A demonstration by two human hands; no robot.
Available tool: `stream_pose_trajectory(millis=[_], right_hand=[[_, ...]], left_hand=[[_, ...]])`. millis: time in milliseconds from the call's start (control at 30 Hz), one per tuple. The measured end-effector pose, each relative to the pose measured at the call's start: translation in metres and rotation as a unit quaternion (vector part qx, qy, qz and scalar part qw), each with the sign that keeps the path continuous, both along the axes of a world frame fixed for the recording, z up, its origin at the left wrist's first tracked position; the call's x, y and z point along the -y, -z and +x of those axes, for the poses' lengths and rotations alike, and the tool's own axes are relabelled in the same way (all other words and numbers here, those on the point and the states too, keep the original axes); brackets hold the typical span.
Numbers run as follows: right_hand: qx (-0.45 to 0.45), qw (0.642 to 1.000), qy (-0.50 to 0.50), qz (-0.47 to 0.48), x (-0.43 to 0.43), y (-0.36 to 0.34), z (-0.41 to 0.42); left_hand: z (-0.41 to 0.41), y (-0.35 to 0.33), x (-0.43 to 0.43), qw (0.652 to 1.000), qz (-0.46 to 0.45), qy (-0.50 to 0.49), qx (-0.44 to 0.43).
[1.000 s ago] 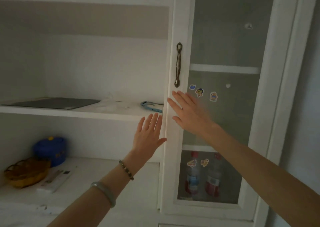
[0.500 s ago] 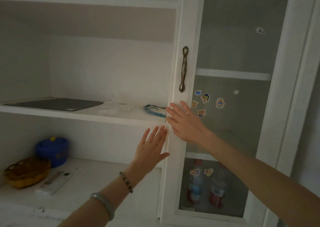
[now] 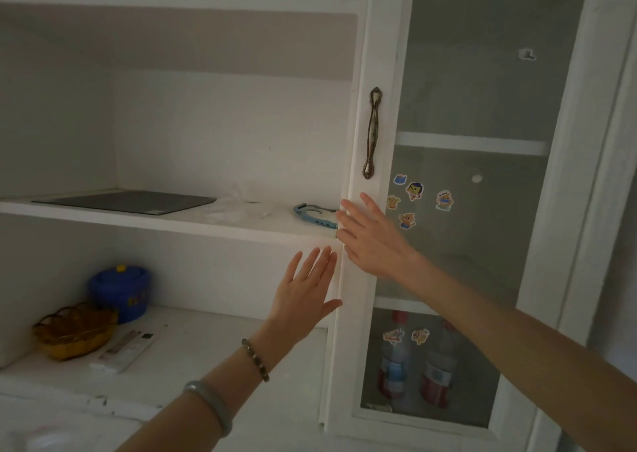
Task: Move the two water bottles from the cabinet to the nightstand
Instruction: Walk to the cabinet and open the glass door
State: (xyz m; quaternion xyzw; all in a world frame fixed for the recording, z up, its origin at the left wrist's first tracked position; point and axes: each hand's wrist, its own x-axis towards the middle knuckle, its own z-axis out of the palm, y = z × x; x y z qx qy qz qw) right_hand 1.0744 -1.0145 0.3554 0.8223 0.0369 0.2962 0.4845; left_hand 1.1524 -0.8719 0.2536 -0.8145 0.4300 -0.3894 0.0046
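Two water bottles with red caps and red labels, the left bottle (image 3: pixel 391 365) and the right bottle (image 3: pixel 439 372), stand side by side on the bottom shelf behind the frosted glass cabinet door (image 3: pixel 465 245). The door is closed; its bronze handle (image 3: pixel 373 133) hangs on the left frame. My right hand (image 3: pixel 370 238) lies flat, fingers spread, against the door's left frame just below the handle. My left hand (image 3: pixel 305 289) is open with its fingertips at the door's left edge, lower down. Neither hand holds anything.
Left of the door are open white shelves. The upper shelf holds a dark flat mat (image 3: pixel 127 201), crumpled clear plastic (image 3: pixel 234 207) and a blue curved object (image 3: pixel 315 215). The lower shelf holds a blue lidded pot (image 3: pixel 119 289), an amber glass dish (image 3: pixel 74 331) and a white remote (image 3: pixel 125 350).
The view has come closer to the cabinet. My right hand has slid slightly left onto the door frame's edge; my left hand stays just below it, fingers at the same edge.
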Motion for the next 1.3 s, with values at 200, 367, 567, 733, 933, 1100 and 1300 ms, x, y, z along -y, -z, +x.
stream_pose_trajectory(millis=[200,367,567,733,933,1100,1300], right_hand=[[0.054,0.998,-0.019,0.004,0.003,-0.024,-0.003],[0.114,0.993,-0.013,-0.025,0.006,-0.068,-0.007],[0.113,0.986,-0.014,-0.118,0.012,-0.098,-0.008],[0.098,0.980,0.000,-0.171,0.007,-0.108,-0.010],[0.105,0.985,0.040,-0.132,-0.008,-0.105,-0.009],[0.089,0.989,0.055,-0.105,-0.024,-0.108,-0.017],[0.090,0.988,0.092,-0.089,-0.032,-0.107,-0.015]], left_hand=[[-0.004,-0.009,-0.007,1.000,-0.013,0.018,0.003],[-0.005,-0.020,-0.007,1.000,-0.011,0.011,-0.003],[-0.002,-0.020,-0.012,0.999,-0.025,0.023,-0.008],[-0.007,-0.022,-0.017,0.998,-0.042,0.027,-0.031],[-0.012,-0.016,-0.023,0.997,-0.063,0.047,-0.029],[-0.014,-0.015,-0.037,0.994,-0.078,0.066,-0.025],[-0.010,-0.014,-0.057,0.993,-0.087,0.083,-0.004]])
